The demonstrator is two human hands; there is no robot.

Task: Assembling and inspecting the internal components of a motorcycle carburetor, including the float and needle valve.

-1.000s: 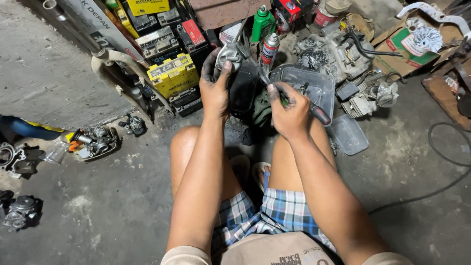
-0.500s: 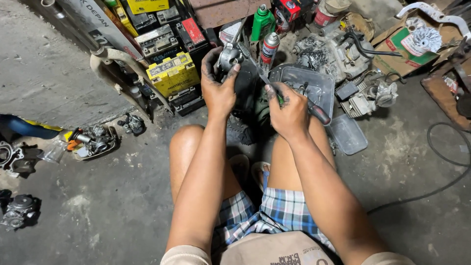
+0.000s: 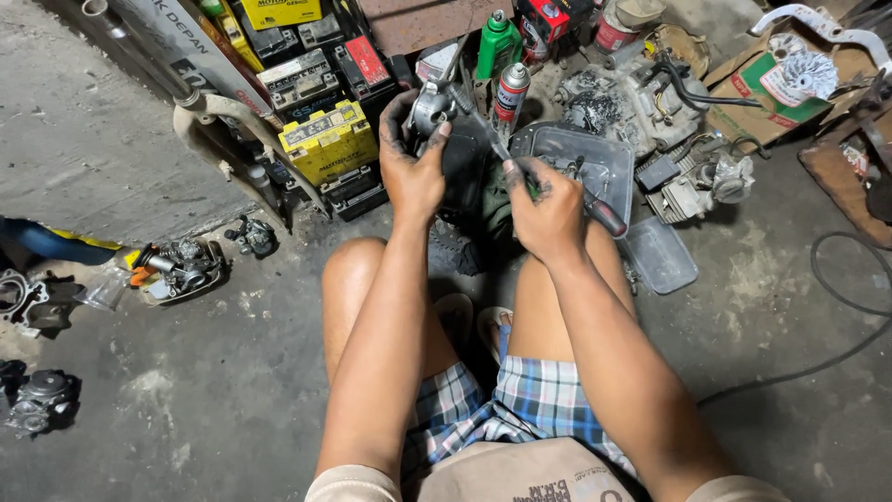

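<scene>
we squat on the concrete, right hand (image 3: 550,203) fisted round a screwdriver (image 3: 520,165), red handle end poking out, just in front of the grey plastic tray (image 3: 595,153). left hand (image 3: 413,163) pinches a small metal engine part (image 3: 429,107), left of tray. spray can (image 3: 510,98) beyond it.

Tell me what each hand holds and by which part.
Left hand grips a small grey metal engine part around its body. Right hand holds a screwdriver by its handle.
</scene>
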